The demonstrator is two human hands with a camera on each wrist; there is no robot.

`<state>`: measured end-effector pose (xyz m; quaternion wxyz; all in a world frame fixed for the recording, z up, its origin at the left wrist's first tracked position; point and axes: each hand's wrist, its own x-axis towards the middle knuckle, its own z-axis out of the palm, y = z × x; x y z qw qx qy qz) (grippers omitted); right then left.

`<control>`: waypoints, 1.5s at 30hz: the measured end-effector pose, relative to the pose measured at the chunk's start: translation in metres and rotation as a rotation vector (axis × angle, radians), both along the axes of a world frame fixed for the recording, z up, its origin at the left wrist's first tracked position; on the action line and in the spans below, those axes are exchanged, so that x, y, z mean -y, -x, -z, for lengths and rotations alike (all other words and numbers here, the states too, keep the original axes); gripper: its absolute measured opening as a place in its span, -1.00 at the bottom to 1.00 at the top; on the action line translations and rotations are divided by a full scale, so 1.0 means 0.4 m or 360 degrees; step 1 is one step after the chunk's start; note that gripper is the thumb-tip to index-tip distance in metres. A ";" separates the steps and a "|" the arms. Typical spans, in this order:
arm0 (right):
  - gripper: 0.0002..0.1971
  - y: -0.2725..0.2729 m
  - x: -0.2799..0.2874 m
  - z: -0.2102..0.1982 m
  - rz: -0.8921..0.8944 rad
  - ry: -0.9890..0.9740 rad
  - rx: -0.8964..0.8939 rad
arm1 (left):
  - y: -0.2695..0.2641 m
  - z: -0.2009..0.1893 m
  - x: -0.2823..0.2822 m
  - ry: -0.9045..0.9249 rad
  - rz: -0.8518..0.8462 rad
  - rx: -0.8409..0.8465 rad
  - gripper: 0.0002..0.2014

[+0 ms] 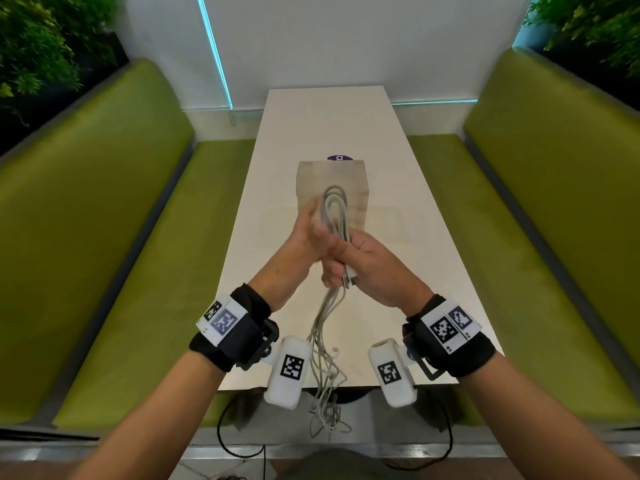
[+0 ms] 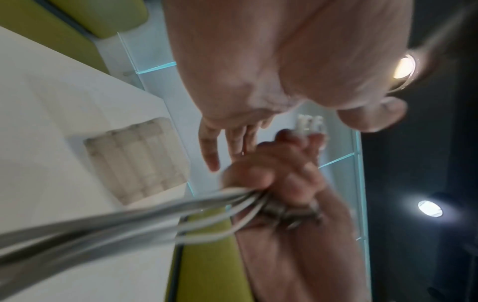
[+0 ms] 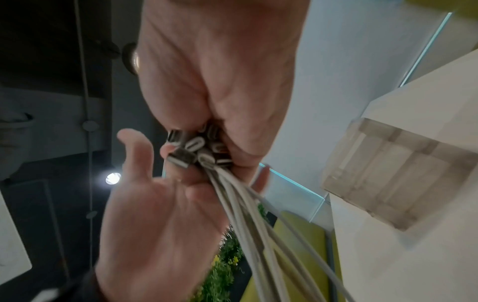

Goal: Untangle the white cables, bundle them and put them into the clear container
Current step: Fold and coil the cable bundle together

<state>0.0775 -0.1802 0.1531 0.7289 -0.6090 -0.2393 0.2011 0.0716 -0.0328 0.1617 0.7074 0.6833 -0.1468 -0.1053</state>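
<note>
Several white cables (image 1: 334, 206) are folded into one long loop held above the table. My right hand (image 1: 341, 259) grips the bundle at its middle, and the metal connectors (image 3: 196, 150) stick out of the fist. My left hand (image 1: 304, 230) lies against the left side of the loop with straight fingers (image 2: 210, 151) and an open palm (image 3: 155, 204), holding nothing. The loose cable ends (image 1: 323, 372) hang down past the table's near edge. The clear container (image 1: 332, 181) stands on the table just behind the hands.
The white table (image 1: 398, 168) is narrow, with green benches (image 1: 114, 220) on both sides. A purple round sticker (image 1: 340, 157) shows behind the container. A flat clear lid or tray (image 1: 388, 223) lies under the hands. Black cords (image 1: 225, 438) hang below the table's near edge.
</note>
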 end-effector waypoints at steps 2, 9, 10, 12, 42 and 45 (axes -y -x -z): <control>-0.69 -0.010 0.007 -0.019 0.0060 -0.0025 0.0056 | 0.022 0.038 0.002 -0.0196 0.0115 -0.0002 -0.32; -0.75 -0.020 0.017 -0.042 0.0142 -0.0226 -0.0070 | 0.045 0.059 0.016 -0.0188 0.0088 -0.0168 -0.81; -0.75 -0.019 0.016 -0.041 0.0148 -0.0246 -0.0083 | 0.044 0.061 0.016 -0.0205 0.0094 -0.0191 -0.77; -0.75 -0.016 0.017 -0.044 0.0159 -0.0285 -0.0101 | 0.046 0.058 0.018 -0.0255 0.0144 -0.0200 -0.70; -0.77 -0.001 0.080 -0.181 -0.0714 0.1862 0.0994 | 0.045 -0.009 -0.061 -0.0120 0.0739 -0.0635 0.14; -0.68 0.010 0.060 -0.155 -0.0879 0.2123 0.1083 | 0.055 -0.021 -0.044 -0.0553 0.0713 -0.0426 0.03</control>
